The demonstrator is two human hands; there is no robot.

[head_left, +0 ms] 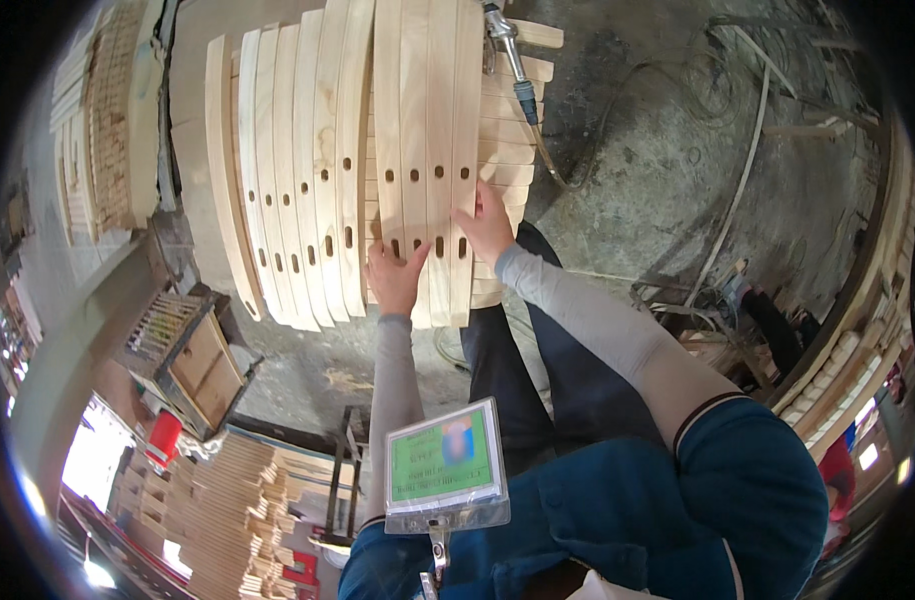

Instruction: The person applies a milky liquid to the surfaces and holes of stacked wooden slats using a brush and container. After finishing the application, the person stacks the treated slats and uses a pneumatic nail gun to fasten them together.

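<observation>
Left hand (395, 277) and right hand (486, 222), both spread, touch slotted slats (414, 140); a metal tool (511, 62) overlies the stack's (505, 131) far-right corner.

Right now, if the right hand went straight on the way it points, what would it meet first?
Probably the rightmost slotted slat; the right hand appears to touch its edge, though depth is unclear.

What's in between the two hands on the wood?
Between the left hand and the right hand lie pale wooden slats, side by side, with oval holes through them. It shows in the head view.
</observation>
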